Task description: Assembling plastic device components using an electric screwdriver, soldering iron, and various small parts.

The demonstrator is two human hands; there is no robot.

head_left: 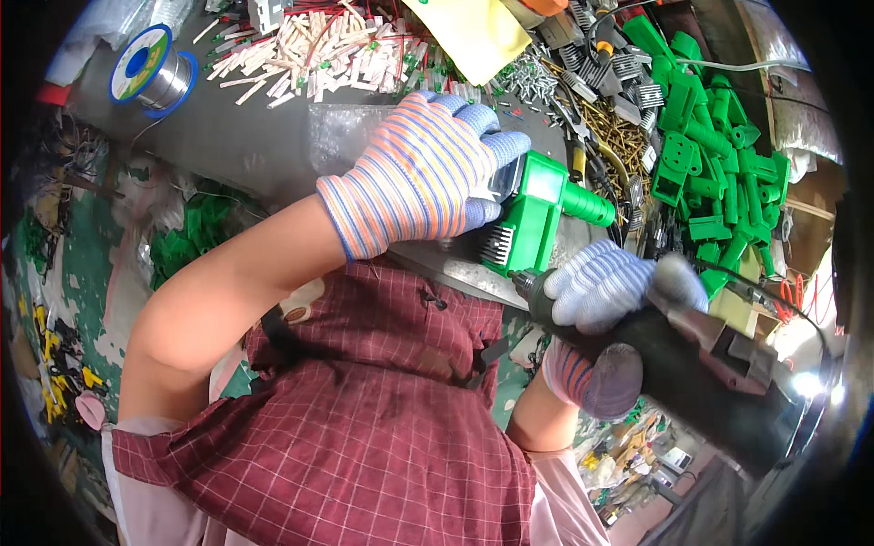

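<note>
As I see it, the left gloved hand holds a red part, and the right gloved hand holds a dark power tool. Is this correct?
Not quite: the part in the left gloved hand is green, not red, as the head view shows. The right gloved hand does hold a dark power tool.

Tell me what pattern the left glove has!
The left glove has orange, blue and yellow stripes, best seen in the head view.
</note>
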